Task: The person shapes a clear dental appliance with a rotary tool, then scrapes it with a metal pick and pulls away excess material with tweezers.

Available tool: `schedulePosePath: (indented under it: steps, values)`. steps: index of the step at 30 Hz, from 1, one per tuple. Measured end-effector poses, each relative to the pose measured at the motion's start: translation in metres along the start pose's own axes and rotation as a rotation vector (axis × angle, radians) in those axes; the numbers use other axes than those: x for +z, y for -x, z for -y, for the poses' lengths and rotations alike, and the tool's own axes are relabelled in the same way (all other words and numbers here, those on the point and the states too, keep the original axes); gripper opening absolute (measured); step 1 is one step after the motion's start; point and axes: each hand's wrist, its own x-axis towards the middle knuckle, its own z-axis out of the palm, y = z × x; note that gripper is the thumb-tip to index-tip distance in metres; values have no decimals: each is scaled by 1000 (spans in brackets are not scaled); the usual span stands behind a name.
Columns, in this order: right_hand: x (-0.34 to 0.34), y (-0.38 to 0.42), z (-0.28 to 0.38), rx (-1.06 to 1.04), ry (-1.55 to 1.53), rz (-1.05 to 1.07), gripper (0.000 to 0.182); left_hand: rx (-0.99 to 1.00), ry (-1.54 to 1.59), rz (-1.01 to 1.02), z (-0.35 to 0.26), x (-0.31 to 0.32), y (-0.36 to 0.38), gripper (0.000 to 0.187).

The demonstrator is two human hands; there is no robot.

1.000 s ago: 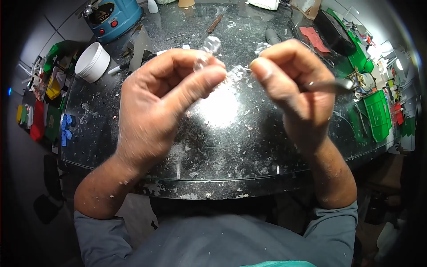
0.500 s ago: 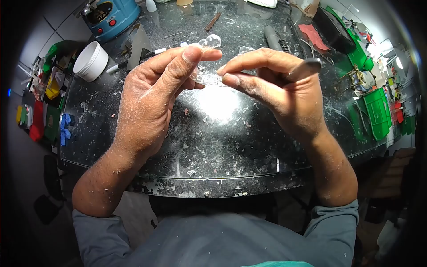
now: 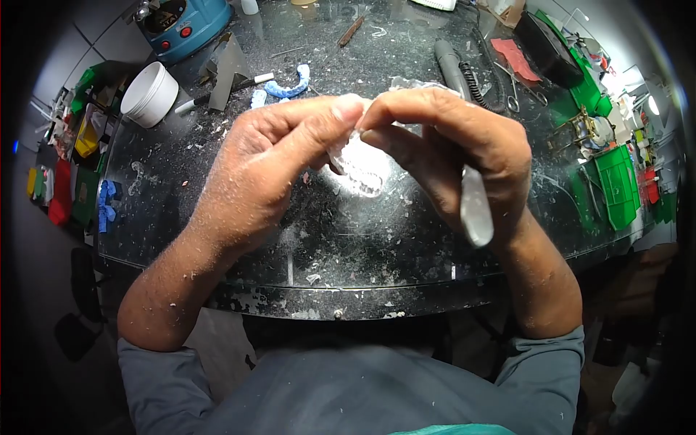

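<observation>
My left hand (image 3: pixel 279 141) pinches a clear plastic dental tray (image 3: pixel 360 177) between thumb and fingers. The tray hangs below the fingertips, tooth-shaped hollows showing under the bright light. Thumb and index finger of my right hand (image 3: pixel 457 130) are pinched together at the tray's upper edge, against the left fingertips. A metal tool with a flat rounded end, like a spatula (image 3: pixel 476 210), is tucked in the right hand and points down toward the wrist; its other end is hidden. Behind the left hand lies a blue dental arch (image 3: pixel 290 88) on the black bench (image 3: pixel 362 254).
A white tub (image 3: pixel 149 94), a marker (image 3: pixel 190 106) and a blue machine (image 3: pixel 181 32) stand at the left. Toward the right are a dark handpiece (image 3: pixel 451 65) with a coiled cord, scissors (image 3: pixel 513 98), red sheet (image 3: pixel 516 59) and green bin (image 3: pixel 616 185). Clear scraps lie behind the right hand.
The tray has turned from lying across between the hands to hanging downward. Both hands have come together, and the spatula has swung from pointing right to pointing down.
</observation>
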Motion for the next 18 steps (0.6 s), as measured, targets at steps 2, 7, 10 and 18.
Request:
schedulePosePath:
  steps: [2, 7, 10, 18]
  values:
    - [-1, 0, 2, 15, 139, 20, 19, -67, 45, 11, 0, 4, 1, 34]
    - [-2, 2, 3, 256, 53, -21, 12, -63, 200, 115, -6, 7, 0, 48]
    - [0, 3, -2, 323, -91, -16, 14, -78, 215, 101, -1, 5, -2, 50]
    - [11, 5, -8, 275, -136, -177, 13, -14, 188, 52, 3, 15, 1, 47]
